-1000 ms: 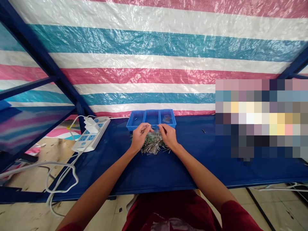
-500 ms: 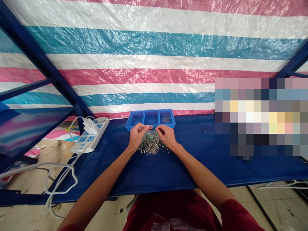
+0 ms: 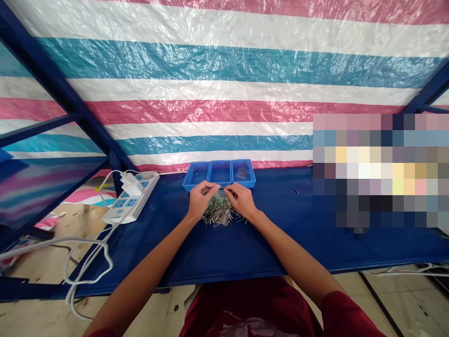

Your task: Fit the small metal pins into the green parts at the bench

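Note:
A heap of small metal pins [image 3: 220, 215] lies on a clear plastic bag on the blue table [image 3: 217, 248], just in front of three joined blue trays [image 3: 220, 172]. My left hand [image 3: 199, 200] and my right hand [image 3: 243, 200] rest over the far side of the heap, fingertips pinched close together near the tray's front rim. Each pinch seems to hold a thin pin, but it is too small to be sure. The right tray compartment holds a small clear packet [image 3: 242, 173].
A white power strip [image 3: 131, 196] with plugs and looping white cables [image 3: 87, 252] sits at the table's left end. A lone dark pin [image 3: 295, 190] lies to the right. A striped tarp [image 3: 224, 93] backs the table; a blurred patch covers the right side.
Both hands have crept slightly nearer each other and lower over the heap; the thin pin seen between the fingers a second ago is no longer distinct.

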`<state>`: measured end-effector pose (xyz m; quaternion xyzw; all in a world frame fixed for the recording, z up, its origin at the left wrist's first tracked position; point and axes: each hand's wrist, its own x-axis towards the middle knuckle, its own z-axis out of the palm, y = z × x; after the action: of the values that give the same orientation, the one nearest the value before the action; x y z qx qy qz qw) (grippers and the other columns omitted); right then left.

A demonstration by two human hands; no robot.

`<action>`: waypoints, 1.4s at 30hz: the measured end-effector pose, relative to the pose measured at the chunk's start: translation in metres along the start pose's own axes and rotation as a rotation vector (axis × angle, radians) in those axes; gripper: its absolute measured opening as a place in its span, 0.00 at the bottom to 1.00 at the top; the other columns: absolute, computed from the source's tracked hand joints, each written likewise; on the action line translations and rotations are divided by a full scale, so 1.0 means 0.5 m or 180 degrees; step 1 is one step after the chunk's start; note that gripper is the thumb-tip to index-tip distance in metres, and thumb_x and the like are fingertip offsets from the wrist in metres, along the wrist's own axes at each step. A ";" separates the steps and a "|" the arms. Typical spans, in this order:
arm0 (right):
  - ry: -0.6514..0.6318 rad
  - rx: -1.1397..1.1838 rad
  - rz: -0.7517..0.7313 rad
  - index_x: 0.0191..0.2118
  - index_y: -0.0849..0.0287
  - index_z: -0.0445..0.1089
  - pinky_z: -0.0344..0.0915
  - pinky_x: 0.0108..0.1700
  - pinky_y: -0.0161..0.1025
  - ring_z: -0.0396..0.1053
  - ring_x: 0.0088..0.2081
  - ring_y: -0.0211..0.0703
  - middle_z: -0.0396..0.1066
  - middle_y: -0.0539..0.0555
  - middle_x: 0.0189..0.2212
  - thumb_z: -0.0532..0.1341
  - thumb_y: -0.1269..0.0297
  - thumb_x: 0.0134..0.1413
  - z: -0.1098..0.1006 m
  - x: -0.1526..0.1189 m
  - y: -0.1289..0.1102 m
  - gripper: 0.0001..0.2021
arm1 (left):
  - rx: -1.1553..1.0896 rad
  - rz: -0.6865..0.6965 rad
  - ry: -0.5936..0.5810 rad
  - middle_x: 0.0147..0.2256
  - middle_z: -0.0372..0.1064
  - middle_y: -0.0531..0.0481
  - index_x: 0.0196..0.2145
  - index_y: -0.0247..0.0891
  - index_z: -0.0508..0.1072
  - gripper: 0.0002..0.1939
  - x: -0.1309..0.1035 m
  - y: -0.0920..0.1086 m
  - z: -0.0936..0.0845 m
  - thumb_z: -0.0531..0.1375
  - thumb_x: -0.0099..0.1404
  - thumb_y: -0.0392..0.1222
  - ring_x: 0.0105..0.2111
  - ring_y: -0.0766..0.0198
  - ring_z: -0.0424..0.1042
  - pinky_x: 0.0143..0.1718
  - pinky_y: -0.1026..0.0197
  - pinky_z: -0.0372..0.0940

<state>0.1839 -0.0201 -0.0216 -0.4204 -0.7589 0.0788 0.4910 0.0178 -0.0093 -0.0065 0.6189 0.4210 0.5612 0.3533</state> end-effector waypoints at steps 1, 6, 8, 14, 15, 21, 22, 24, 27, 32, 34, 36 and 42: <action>0.0043 -0.0011 0.0014 0.35 0.58 0.72 0.62 0.34 0.35 0.67 0.29 0.39 0.71 0.53 0.28 0.53 0.61 0.64 0.000 0.000 0.000 0.12 | 0.0044 0.0020 0.0022 0.31 0.75 0.46 0.28 0.35 0.74 0.12 0.001 0.000 0.000 0.65 0.55 0.47 0.36 0.57 0.74 0.40 0.58 0.69; 0.0154 0.0004 -0.0006 0.38 0.59 0.71 0.62 0.34 0.35 0.67 0.29 0.38 0.71 0.53 0.30 0.54 0.62 0.63 -0.001 0.001 0.004 0.11 | 0.0088 0.0030 0.0012 0.29 0.73 0.48 0.27 0.34 0.74 0.11 0.001 0.004 -0.001 0.65 0.55 0.46 0.34 0.60 0.74 0.38 0.59 0.68; 0.0030 0.0001 -0.0082 0.36 0.58 0.71 0.62 0.35 0.35 0.67 0.31 0.39 0.71 0.53 0.30 0.53 0.62 0.64 0.000 0.001 0.004 0.11 | 0.0063 0.0007 0.0010 0.29 0.74 0.48 0.27 0.34 0.74 0.11 0.001 0.004 -0.001 0.65 0.55 0.47 0.32 0.60 0.74 0.37 0.59 0.68; 0.0007 -0.0062 0.0025 0.35 0.58 0.71 0.61 0.35 0.35 0.67 0.32 0.40 0.71 0.53 0.30 0.52 0.62 0.64 0.003 -0.002 -0.004 0.12 | -0.0150 -0.0033 -0.0132 0.31 0.76 0.46 0.30 0.34 0.75 0.12 0.002 0.007 0.001 0.66 0.54 0.47 0.32 0.59 0.75 0.35 0.59 0.69; 0.0003 -0.0076 0.0043 0.35 0.58 0.71 0.61 0.34 0.35 0.67 0.31 0.40 0.70 0.53 0.29 0.52 0.62 0.64 0.004 -0.002 -0.005 0.12 | -0.0156 0.0007 -0.0143 0.32 0.76 0.45 0.31 0.34 0.75 0.12 0.001 0.008 0.002 0.66 0.54 0.47 0.32 0.59 0.75 0.35 0.59 0.69; 0.0131 -0.0096 0.0161 0.34 0.59 0.71 0.62 0.34 0.36 0.68 0.30 0.41 0.72 0.54 0.28 0.52 0.60 0.64 0.004 -0.001 -0.010 0.14 | -0.0118 0.0118 -0.0171 0.33 0.77 0.45 0.33 0.35 0.74 0.11 -0.002 0.010 0.000 0.63 0.59 0.47 0.35 0.58 0.76 0.36 0.59 0.69; 0.0208 -0.0091 0.0205 0.35 0.59 0.71 0.62 0.34 0.36 0.68 0.30 0.41 0.72 0.54 0.28 0.51 0.60 0.64 0.003 -0.001 -0.009 0.14 | 0.0010 0.0172 -0.0212 0.33 0.76 0.45 0.34 0.35 0.74 0.11 -0.001 0.010 -0.001 0.62 0.60 0.47 0.34 0.58 0.75 0.37 0.59 0.69; 0.0338 -0.0066 0.0274 0.37 0.60 0.71 0.63 0.35 0.36 0.68 0.30 0.41 0.73 0.54 0.30 0.51 0.60 0.64 0.002 -0.001 -0.006 0.14 | 0.0448 0.0392 -0.0348 0.33 0.76 0.46 0.36 0.36 0.75 0.11 0.001 0.011 -0.006 0.60 0.62 0.46 0.34 0.60 0.74 0.37 0.59 0.68; 0.0392 -0.0028 0.0278 0.40 0.60 0.70 0.63 0.35 0.36 0.68 0.30 0.40 0.73 0.55 0.32 0.50 0.61 0.64 -0.002 -0.001 -0.004 0.13 | 0.1012 0.0753 -0.0610 0.34 0.74 0.47 0.37 0.38 0.77 0.12 0.006 0.011 -0.014 0.58 0.65 0.46 0.34 0.61 0.72 0.37 0.61 0.66; 0.0100 0.0030 0.0133 0.43 0.59 0.69 0.63 0.34 0.36 0.66 0.28 0.39 0.71 0.54 0.31 0.51 0.61 0.64 -0.004 -0.003 -0.008 0.13 | 0.0943 0.0667 -0.0693 0.27 0.72 0.50 0.42 0.37 0.76 0.15 0.009 0.006 -0.019 0.57 0.65 0.48 0.26 0.64 0.69 0.31 0.63 0.64; -0.0031 0.0065 0.0050 0.42 0.58 0.69 0.63 0.35 0.36 0.66 0.29 0.39 0.70 0.53 0.31 0.51 0.61 0.64 -0.004 -0.003 -0.009 0.12 | 0.0841 0.0497 -0.0660 0.23 0.68 0.53 0.46 0.37 0.74 0.17 0.007 0.006 -0.019 0.57 0.65 0.49 0.23 0.66 0.66 0.29 0.64 0.62; -0.0138 0.0103 -0.0052 0.40 0.58 0.70 0.63 0.36 0.36 0.66 0.30 0.40 0.70 0.53 0.31 0.50 0.61 0.64 -0.006 -0.002 -0.011 0.12 | 0.0750 0.0368 -0.0624 0.21 0.67 0.55 0.47 0.37 0.73 0.17 0.005 0.010 -0.018 0.58 0.64 0.49 0.22 0.66 0.65 0.28 0.65 0.61; -0.0293 0.0131 -0.0116 0.37 0.58 0.69 0.61 0.33 0.35 0.65 0.29 0.39 0.69 0.53 0.29 0.52 0.59 0.64 -0.010 0.000 -0.015 0.12 | 0.0453 0.0143 -0.0470 0.18 0.63 0.57 0.45 0.37 0.73 0.16 0.001 0.023 -0.012 0.61 0.61 0.48 0.18 0.68 0.61 0.23 0.66 0.58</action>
<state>0.1838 -0.0263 -0.0153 -0.3922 -0.7865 0.1047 0.4655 0.0132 -0.0134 0.0050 0.6914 0.4186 0.4905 0.3258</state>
